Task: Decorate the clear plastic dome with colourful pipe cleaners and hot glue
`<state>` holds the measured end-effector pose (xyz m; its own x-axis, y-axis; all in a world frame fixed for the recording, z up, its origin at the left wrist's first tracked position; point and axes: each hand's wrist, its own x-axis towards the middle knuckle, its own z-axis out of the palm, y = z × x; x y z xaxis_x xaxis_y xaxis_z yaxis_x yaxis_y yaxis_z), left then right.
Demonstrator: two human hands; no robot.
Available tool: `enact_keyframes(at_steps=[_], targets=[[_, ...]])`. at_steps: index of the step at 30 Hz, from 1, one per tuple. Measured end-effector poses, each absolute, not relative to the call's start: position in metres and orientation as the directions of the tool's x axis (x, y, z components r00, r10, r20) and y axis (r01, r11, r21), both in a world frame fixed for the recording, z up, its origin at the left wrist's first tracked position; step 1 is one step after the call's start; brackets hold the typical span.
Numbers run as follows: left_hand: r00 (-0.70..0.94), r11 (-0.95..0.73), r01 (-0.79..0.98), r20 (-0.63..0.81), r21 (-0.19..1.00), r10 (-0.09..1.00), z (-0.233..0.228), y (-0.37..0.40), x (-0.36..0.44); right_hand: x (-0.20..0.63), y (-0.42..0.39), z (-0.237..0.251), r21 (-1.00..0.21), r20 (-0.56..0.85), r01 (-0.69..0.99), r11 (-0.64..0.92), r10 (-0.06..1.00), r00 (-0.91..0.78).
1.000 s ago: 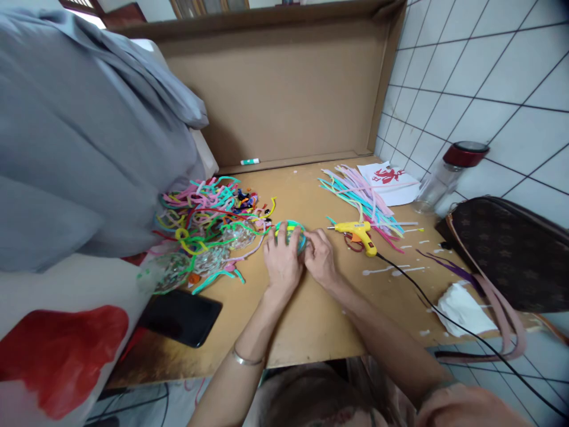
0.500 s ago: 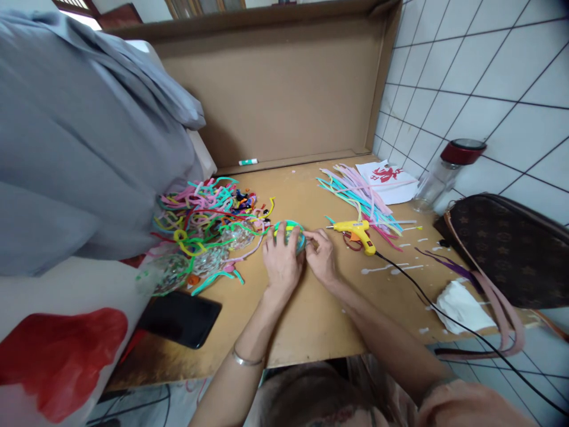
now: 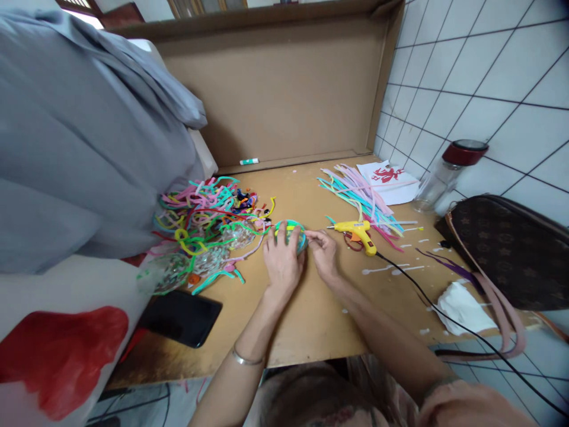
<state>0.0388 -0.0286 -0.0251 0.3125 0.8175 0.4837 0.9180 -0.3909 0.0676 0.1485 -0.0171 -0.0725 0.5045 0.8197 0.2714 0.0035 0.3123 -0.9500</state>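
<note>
My left hand (image 3: pixel 283 261) lies over a small round piece (image 3: pixel 291 227) with a teal and yellow fuzzy rim, its fingers curled across the top and holding it against the table. My palm and fingers hide much of the piece. At its right edge my right hand (image 3: pixel 324 254) pinches with thumb and forefinger; whatever sits between those fingertips is too small to make out. Just right of that hand a yellow glue gun (image 3: pixel 358 232) lies on its side, nozzle toward my fingers.
Tangled pipe cleaners (image 3: pixel 200 207) and clear balls (image 3: pixel 211 260) crowd the left, near a black phone (image 3: pixel 186 317). Straight pipe cleaners (image 3: pixel 355 190), printed paper (image 3: pixel 386 178) and a glass bottle (image 3: pixel 438 184) stand back right. A brown bag (image 3: pixel 511 249), tissue (image 3: pixel 464 308) and the gun's cord (image 3: pixel 418 287) lie right.
My right hand has shifted very slightly to the right, away from the round piece. My left hand keeps its hold on it.
</note>
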Motion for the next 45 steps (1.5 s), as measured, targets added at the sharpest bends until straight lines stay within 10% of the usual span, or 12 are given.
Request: enact_keyframes(at_steps=[16,28,35,45], targets=[[0.317,-0.395,0.917,0.489,0.061,0.812,-0.023,-0.030,0.040,0.146,-0.015,-0.068,-0.890,0.029,-0.380,0.252,0.862,0.505],[0.309,-0.381,0.922,0.469,0.065,0.827,-0.024,-0.028,0.040,0.148,-0.011,-0.074,-0.922,0.096,-0.291,0.255,0.879,0.467],[0.304,-0.381,0.922,0.479,0.070,0.823,-0.025,-0.028,0.039,0.148,-0.020,-0.069,-0.944,0.331,0.153,0.294,0.824,0.459],[0.311,-0.395,0.915,0.481,0.081,0.820,-0.026,-0.028,0.040,0.146,-0.035,-0.056,-0.664,0.539,0.724,0.189,0.792,0.288]])
